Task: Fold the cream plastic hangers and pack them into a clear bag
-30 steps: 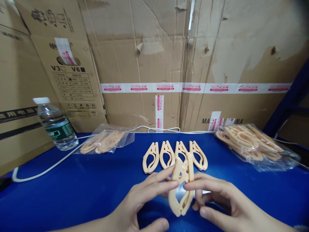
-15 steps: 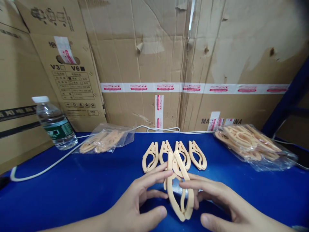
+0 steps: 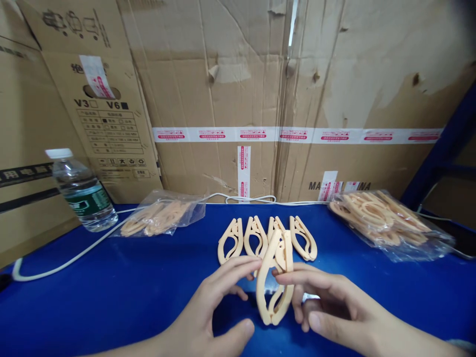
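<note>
A beige plastic folding clothes hanger (image 3: 263, 290), its two arms folded into a loop, is held up in front of me, narrow end down. My left hand (image 3: 219, 297) has its fingertips at the hanger's left arm, with the thumb well apart below. On the other side, my right hand (image 3: 334, 300) grips the right arm between the fingers, the index finger lying across its front. Behind it, several matching hangers lie in a row on the blue table, including a leftmost hanger (image 3: 220, 246) and a rightmost hanger (image 3: 312, 243); the held one partly covers another.
A clear bag of hangers (image 3: 159, 218) lies at the back left, beside a water bottle (image 3: 87, 201). Another bag of hangers (image 3: 386, 220) rests at the back right. A white cable (image 3: 70, 265) runs across the blue table (image 3: 111, 297). Cardboard (image 3: 215, 99) walls the back.
The held hanger has turned and risen slightly between my hands. Its tops now lean right and its arms look closer together. My left fingers have slipped toward its outer edge.
</note>
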Demonstrator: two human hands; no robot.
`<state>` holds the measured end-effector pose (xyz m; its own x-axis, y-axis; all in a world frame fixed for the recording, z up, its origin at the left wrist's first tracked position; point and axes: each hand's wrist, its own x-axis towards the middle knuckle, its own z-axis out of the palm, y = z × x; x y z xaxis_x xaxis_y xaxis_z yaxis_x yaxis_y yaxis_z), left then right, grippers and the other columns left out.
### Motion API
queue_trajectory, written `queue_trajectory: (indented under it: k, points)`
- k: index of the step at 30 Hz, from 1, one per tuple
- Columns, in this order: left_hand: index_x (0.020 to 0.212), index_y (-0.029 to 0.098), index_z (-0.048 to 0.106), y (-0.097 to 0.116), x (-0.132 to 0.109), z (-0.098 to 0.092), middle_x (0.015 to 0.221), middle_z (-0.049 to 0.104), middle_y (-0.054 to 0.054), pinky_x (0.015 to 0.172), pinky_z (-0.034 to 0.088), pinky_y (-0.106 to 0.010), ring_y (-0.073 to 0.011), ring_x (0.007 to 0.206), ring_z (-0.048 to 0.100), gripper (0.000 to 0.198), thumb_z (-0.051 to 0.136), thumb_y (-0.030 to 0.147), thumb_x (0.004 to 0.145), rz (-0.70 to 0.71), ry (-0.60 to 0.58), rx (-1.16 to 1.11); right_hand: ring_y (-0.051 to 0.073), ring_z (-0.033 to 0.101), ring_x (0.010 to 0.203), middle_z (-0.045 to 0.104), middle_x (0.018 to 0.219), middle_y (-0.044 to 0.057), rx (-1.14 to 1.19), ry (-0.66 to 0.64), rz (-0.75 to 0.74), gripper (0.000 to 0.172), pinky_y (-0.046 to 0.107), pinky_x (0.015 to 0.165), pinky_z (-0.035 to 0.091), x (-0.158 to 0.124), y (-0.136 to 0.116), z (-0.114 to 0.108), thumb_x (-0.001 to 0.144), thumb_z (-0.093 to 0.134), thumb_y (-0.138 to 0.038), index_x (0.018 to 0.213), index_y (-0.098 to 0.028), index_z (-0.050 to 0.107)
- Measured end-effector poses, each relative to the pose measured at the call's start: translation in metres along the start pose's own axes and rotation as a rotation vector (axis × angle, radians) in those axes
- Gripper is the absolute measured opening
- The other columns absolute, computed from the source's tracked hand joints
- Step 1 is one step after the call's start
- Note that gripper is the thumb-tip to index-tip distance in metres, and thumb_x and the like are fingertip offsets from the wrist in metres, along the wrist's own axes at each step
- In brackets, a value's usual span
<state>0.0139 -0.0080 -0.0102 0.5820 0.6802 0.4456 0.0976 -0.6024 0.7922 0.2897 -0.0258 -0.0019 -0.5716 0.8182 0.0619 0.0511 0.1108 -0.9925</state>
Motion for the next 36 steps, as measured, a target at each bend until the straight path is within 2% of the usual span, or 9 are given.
queue_trajectory:
  k: [5,9,15,17,20,23,30,33,36]
  points:
    - [0.146,0.045,0.034,0.007,-0.003,-0.002,0.151,0.044,0.001,0.101,0.050,-0.036,-0.0270,0.133,0.046,0.078,0.065,0.011,0.083,0.004,-0.032,0.091,0.018,0.059,0.087,0.062,0.100,0.004,-0.052,0.001,0.034,0.043,0.036,0.083,0.050,-0.002,-0.002,0.001,0.091,0.061,-0.045,0.131,-0.032,0.057]
    - [0.147,0.045,0.032,0.013,-0.005,-0.003,0.151,0.044,0.000,0.101,0.050,-0.037,-0.0265,0.128,0.051,0.079,0.068,0.015,0.083,-0.102,-0.082,0.098,0.016,0.058,0.076,0.063,0.090,0.003,-0.232,0.146,0.056,0.038,0.031,0.071,0.050,0.005,-0.020,-0.012,0.091,0.058,-0.050,0.119,-0.026,0.062]
    - [0.142,0.043,0.040,0.006,-0.005,-0.001,0.150,0.044,0.003,0.102,0.049,-0.031,-0.0238,0.131,0.048,0.070,0.060,0.012,0.083,-0.147,-0.026,0.113,0.016,0.053,0.060,0.056,0.068,0.000,-0.741,0.548,0.043,0.038,0.029,0.055,0.044,0.012,-0.022,-0.084,0.085,0.053,-0.058,0.076,-0.022,0.055]
    - [0.141,0.042,0.042,0.004,-0.003,-0.001,0.149,0.046,0.003,0.101,0.050,-0.030,-0.0231,0.128,0.050,0.068,0.058,0.011,0.083,-0.132,-0.022,0.141,0.019,0.055,0.060,0.058,0.065,0.001,-0.917,0.541,0.116,0.036,0.032,0.056,0.045,0.011,-0.013,-0.104,0.084,0.051,-0.056,0.073,-0.022,0.055]
    - [0.140,0.040,0.043,0.003,0.000,-0.002,0.146,0.048,0.001,0.098,0.052,-0.032,-0.0249,0.125,0.053,0.067,0.058,0.013,0.080,-0.059,-0.038,0.178,0.025,0.062,0.069,0.067,0.074,0.007,-1.035,0.479,0.171,0.034,0.039,0.065,0.050,0.011,-0.006,-0.113,0.084,0.049,-0.055,0.079,-0.022,0.060]
    - [0.140,0.039,0.043,0.006,0.002,-0.004,0.146,0.049,-0.001,0.098,0.053,-0.035,-0.0262,0.125,0.053,0.066,0.058,0.014,0.080,-0.047,-0.044,0.232,0.032,0.066,0.085,0.070,0.089,0.012,-1.061,0.460,0.114,0.041,0.046,0.078,0.052,0.010,-0.009,-0.106,0.087,0.045,-0.057,0.091,-0.021,0.065]
    - [0.138,0.033,0.046,0.012,0.008,-0.006,0.146,0.047,-0.004,0.114,0.035,-0.049,-0.0278,0.136,0.043,0.059,0.056,0.014,0.083,-0.037,-0.065,0.443,0.037,0.060,0.114,0.064,0.122,0.017,-1.186,0.379,0.118,0.055,0.053,0.098,0.049,-0.002,-0.017,-0.102,0.090,0.044,-0.059,0.123,-0.018,0.062]
    - [0.138,0.031,0.049,0.012,0.014,-0.004,0.148,0.046,-0.006,0.115,0.032,-0.054,-0.0311,0.138,0.038,0.054,0.058,0.020,0.085,-0.048,-0.102,0.598,0.039,0.046,0.132,0.049,0.144,0.021,-1.262,0.332,0.128,0.070,0.057,0.108,0.039,-0.001,-0.013,-0.090,0.091,0.042,-0.061,0.142,-0.014,0.048]
    - [0.142,0.030,0.046,0.013,0.022,0.003,0.153,0.040,-0.009,0.115,0.021,-0.065,-0.0379,0.144,0.027,0.054,0.058,0.036,0.090,-0.098,-0.116,0.771,0.040,0.018,0.146,0.025,0.160,0.013,-1.303,0.272,0.117,0.073,0.065,0.111,0.028,0.005,-0.005,-0.070,0.092,0.038,-0.065,0.153,-0.027,0.030]
